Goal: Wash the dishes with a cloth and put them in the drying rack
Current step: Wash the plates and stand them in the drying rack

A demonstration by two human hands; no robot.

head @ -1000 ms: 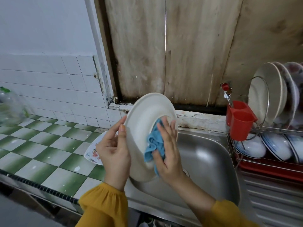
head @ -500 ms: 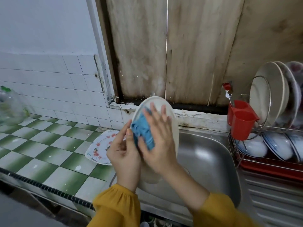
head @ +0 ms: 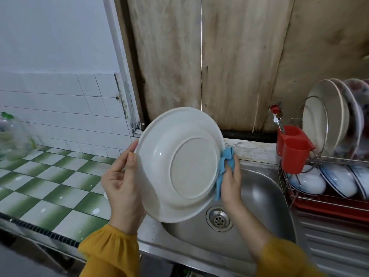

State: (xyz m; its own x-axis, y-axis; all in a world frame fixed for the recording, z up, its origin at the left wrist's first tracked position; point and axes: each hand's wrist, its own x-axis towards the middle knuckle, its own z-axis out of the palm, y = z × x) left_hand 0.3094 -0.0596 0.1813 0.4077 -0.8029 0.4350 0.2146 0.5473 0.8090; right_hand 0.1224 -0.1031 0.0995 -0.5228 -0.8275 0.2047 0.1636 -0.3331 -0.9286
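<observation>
White plate upright over sink, underside to camera. Left hand grips left rim, thumb on back. Right hand pinches blue cloth onto right rim. Suggest: turn plate, run cloth round full rim, firm grip. Rack at right.

White plate upright, underside facing camera, over sink's left side. Blue cloth bunched on its right rim. Drying rack right of sink, loaded.

The plate now shows its underside; the cloth (right hand) has slid to its rim.
</observation>
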